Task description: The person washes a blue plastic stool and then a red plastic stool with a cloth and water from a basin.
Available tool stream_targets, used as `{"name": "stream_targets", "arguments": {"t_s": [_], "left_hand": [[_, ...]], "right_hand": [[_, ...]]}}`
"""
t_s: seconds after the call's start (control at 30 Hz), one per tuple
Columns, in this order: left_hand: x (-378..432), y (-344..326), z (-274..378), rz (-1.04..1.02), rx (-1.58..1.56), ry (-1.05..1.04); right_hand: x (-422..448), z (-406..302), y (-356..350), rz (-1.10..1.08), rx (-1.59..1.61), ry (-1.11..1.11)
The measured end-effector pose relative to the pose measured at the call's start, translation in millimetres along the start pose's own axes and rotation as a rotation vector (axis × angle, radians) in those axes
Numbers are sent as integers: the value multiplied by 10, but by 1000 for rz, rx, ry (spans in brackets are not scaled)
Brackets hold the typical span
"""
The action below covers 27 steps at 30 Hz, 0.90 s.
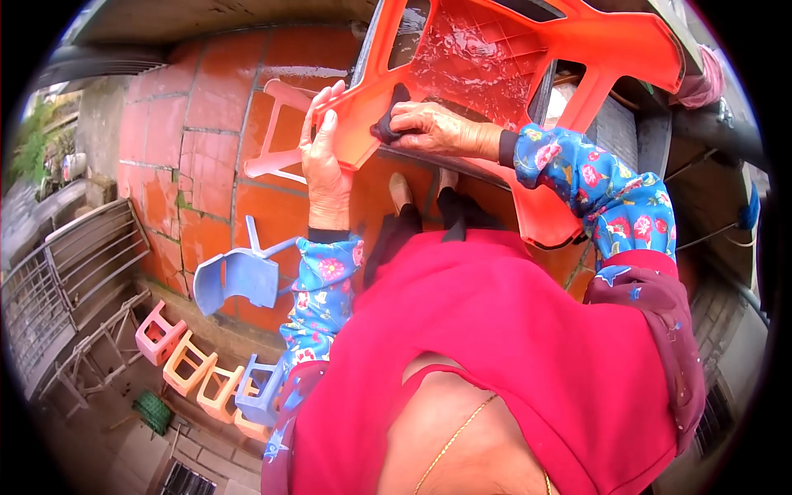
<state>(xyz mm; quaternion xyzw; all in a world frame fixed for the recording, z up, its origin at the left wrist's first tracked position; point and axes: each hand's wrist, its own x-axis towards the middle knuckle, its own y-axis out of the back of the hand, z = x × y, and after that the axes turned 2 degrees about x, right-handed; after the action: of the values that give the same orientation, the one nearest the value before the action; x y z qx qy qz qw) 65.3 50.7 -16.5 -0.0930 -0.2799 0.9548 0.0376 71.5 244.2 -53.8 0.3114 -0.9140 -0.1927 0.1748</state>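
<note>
A wet red-orange plastic stool [482,68] lies tipped in front of me, its splayed legs and ribbed underside showing. My left hand [327,161] grips the end of one leg, thumb on the near face and fingers around the outer edge. In my right hand [433,129] is a bunched dark cloth [391,117], pressed against the inside of that same leg. Another leg of the stool points down beside my right forearm. Water glistens on the underside of the seat.
A pale pink stool [270,133] is on the wet tiled floor [210,130] to the left. Nearer stands a small blue plastic chair [238,278]. Several small stools [189,362] line a ledge. Metal railings [93,260] and a green basket [152,411] lie beyond; a pink cloth [702,80] hangs right.
</note>
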Motion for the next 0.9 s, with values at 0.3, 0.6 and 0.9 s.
{"name": "stream_targets", "arguments": {"t_s": [0.3,0.6,0.9], "left_hand": [[83,2,-24,-42,94,-31],[14,-163,6,5,-48,32],[-36,-96,89,-5,121,41]], "right_hand": [[174,-674,-47,171,160,-24],[113,848,55,90,-134,-7],[-427,2133,201,-239,-661,-382]]}}
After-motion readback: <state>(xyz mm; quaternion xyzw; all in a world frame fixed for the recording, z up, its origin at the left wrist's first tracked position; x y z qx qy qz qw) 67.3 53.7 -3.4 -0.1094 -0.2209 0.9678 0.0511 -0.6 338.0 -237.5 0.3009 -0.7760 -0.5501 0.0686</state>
